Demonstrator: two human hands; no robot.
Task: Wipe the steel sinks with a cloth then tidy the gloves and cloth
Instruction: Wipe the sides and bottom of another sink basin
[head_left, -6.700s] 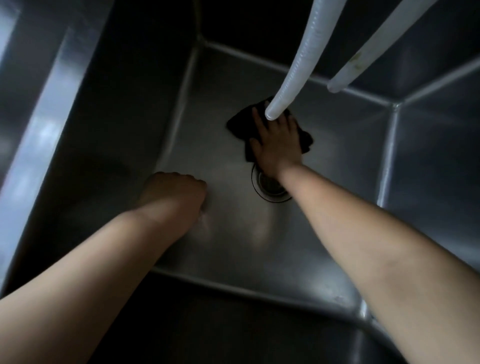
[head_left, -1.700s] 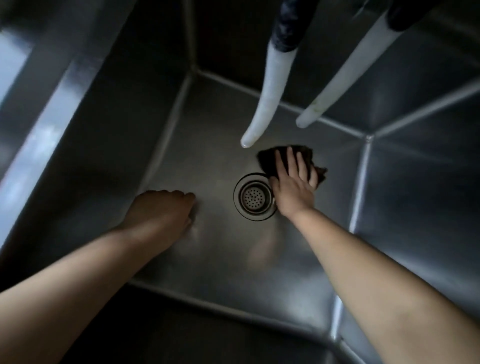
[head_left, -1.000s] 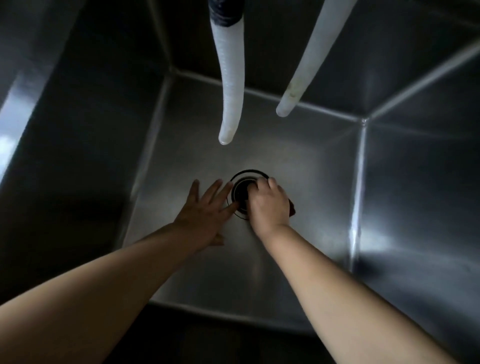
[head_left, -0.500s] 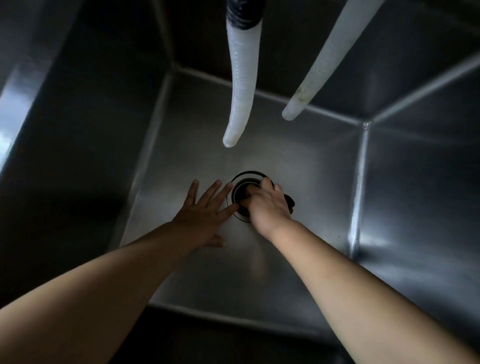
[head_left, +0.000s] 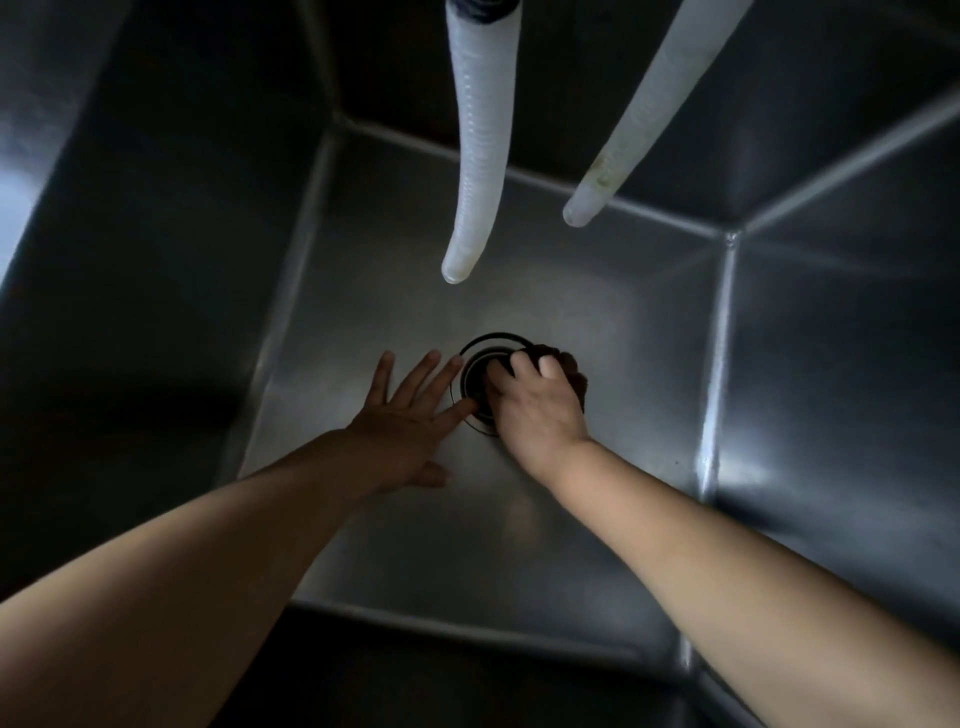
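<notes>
Looking down into a deep steel sink, we see two bare forearms reaching in from the bottom edge, left arm lower left, right arm lower right. Near wall of the sink is dark, floor shiny with dull reflections.

Left hand lies flat on the sink floor, palm down, fingers straight and spread, holding nothing; fingertips point toward the drain, index tip touching or just at its rim, we cannot tell which. Thumb tucked on the near side.

Right hand is just right of the left hand, nearly touching it. Fingers curled, clenched around a dark cloth, pressing it down onto the drain. Cloth is mostly hidden under the hand; only a bunched dark edge sticks out on the far right side, past the knuckles. Cloth sits on the right part of the drain opening; the drain's left arc and black ring show uncovered between the two hands. Strainer inside is too dark to make out.

Farther back, two whitish hoses hang down over the sink floor, ends open, well above the hands. Ribbed hose at center, tip ending above the drain, with a dark collar at the top edge. Smooth hose slants in from upper right, some yellowish stain near its tip.

Back wall and far corners dark, seams catching light
</notes>
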